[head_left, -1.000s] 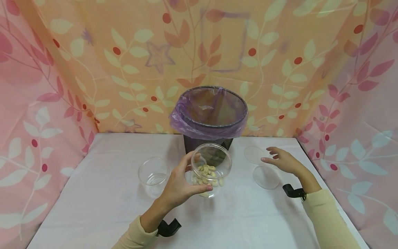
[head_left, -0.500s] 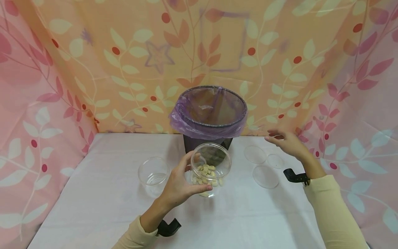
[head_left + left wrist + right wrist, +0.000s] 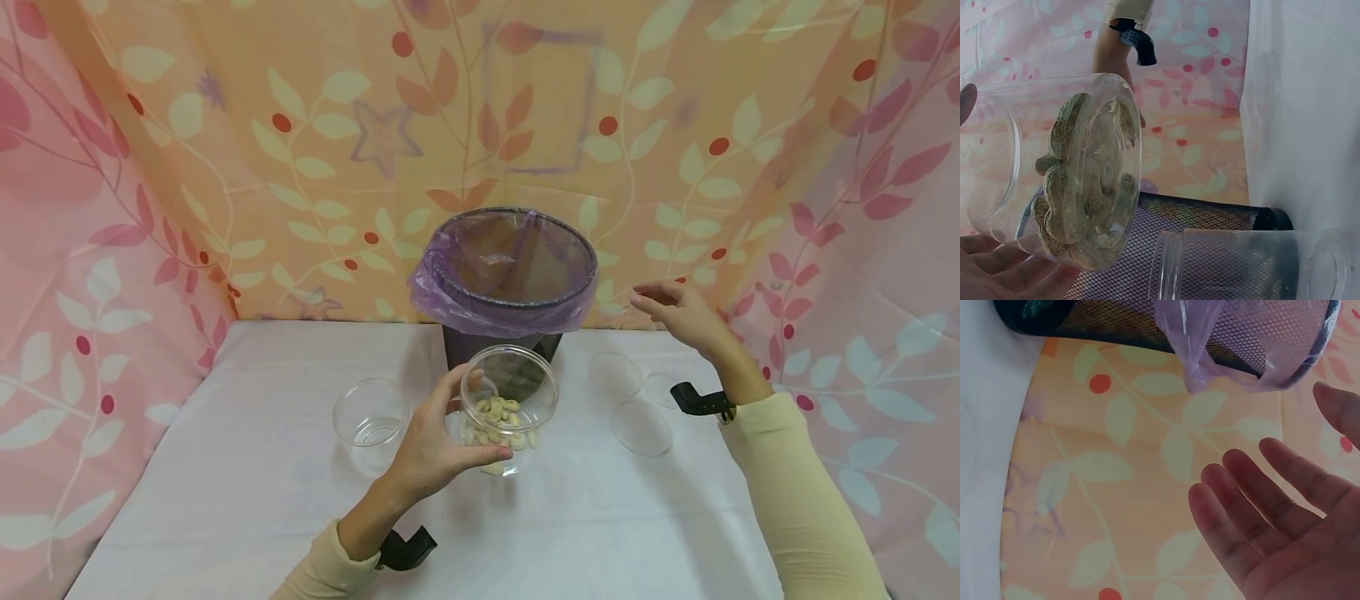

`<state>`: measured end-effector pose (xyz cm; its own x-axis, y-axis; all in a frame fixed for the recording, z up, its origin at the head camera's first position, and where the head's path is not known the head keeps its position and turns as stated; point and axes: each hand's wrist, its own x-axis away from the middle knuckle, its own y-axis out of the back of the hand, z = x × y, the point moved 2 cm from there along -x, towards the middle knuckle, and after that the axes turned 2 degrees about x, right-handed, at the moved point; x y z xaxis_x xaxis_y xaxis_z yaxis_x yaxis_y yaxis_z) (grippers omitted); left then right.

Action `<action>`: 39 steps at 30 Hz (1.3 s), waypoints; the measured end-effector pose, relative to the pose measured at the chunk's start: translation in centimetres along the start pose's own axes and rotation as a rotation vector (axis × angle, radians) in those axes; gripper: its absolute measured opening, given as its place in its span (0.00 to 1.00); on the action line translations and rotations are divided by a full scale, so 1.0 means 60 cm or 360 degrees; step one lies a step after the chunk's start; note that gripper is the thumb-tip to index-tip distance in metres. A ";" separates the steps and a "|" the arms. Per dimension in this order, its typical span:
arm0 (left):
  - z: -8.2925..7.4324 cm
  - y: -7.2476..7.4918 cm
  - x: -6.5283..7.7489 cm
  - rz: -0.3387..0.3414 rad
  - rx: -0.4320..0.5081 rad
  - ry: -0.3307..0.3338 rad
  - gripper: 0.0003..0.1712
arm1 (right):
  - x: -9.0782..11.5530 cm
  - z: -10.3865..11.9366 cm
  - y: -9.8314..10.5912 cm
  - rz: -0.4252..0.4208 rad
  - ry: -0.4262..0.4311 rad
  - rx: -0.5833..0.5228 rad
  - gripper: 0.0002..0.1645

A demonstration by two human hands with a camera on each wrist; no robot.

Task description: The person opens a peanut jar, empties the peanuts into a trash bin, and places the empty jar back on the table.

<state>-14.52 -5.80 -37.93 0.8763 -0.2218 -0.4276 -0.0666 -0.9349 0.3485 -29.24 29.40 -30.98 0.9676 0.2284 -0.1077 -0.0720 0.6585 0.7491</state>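
My left hand (image 3: 435, 442) grips a clear plastic jar (image 3: 543, 400) around its side, thumb at the front and fingers behind. The jar has no lid on, and its mouth leans toward me. Several pale peanuts in their shells (image 3: 1066, 194) lie at its bottom, plain in the left wrist view. My right hand (image 3: 678, 312) is raised in the air to the right of the bin, holding nothing. Its fingers are spread and slightly bent in the right wrist view. Three clear round lids (image 3: 641, 427) lie flat on the table below that hand.
A black mesh bin (image 3: 465, 346) with a purple plastic bag (image 3: 435, 300) over its rim stands at the back, behind the held jar. Another clear jar (image 3: 371, 412) stands to the left of my left hand. Patterned curtains (image 3: 300, 208) close off the back and sides.
My right hand has risen away from the lids and toward the back, with nothing in it. My left hand and the jar with the peanuts have stayed put.
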 end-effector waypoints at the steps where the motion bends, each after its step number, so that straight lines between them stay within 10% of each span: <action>1: 0.000 0.000 0.000 0.0000 0.0001 0.0000 0.58 | -0.003 0.003 0.000 -0.0011 0.0015 -0.0014 0.33; 28: -0.001 -0.003 -0.002 0.0018 0.0035 0.0022 0.58 | -0.085 0.067 -0.023 -0.0204 -0.0018 -0.0361 0.33; 39: 0.000 -0.003 -0.001 0.0019 0.0034 0.0019 0.57 | -0.105 0.074 -0.051 -0.0089 0.0002 -0.0830 0.24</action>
<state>-14.58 -5.64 -37.97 0.8811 -0.2295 -0.4135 -0.0870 -0.9380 0.3354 -34.01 22.74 -29.69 0.9731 0.1837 -0.1393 -0.1319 0.9392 0.3170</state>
